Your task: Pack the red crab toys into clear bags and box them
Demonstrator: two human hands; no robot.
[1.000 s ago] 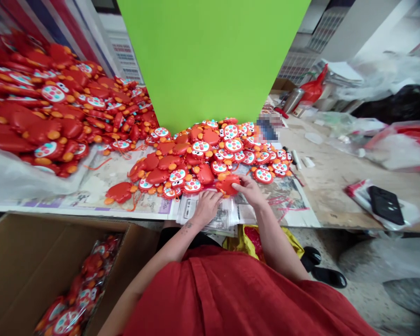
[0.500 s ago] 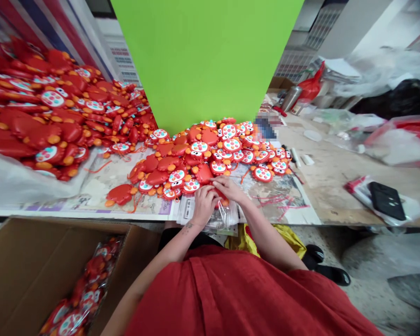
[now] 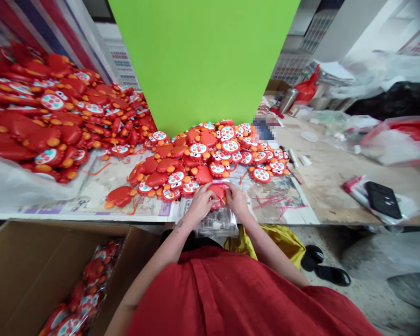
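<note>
My left hand (image 3: 200,203) and my right hand (image 3: 236,199) grip a red crab-shaped toy (image 3: 218,194) from either side, and it is partly inside a transparent plastic bag (image 3: 217,219). The bag's lower part hangs toward me over the table edge. A pile of red and orange crab toys with dotted round faces (image 3: 210,156) lies just beyond my hands. One loose crab toy (image 3: 119,196) lies to the left. A much bigger heap of the same toys (image 3: 52,126) rises at the far left.
Newspaper (image 3: 276,200) covers the table. A green board (image 3: 199,56) stands behind the pile. Bagged toys (image 3: 87,280) lie in a cardboard box (image 3: 21,280) at lower left. A black phone (image 3: 380,199) rests on a packet at right, on the bare wooden tabletop.
My hands have come together around the red crab toy, and it has moved down and into the mouth of the plastic bag. The view has shifted slightly.
</note>
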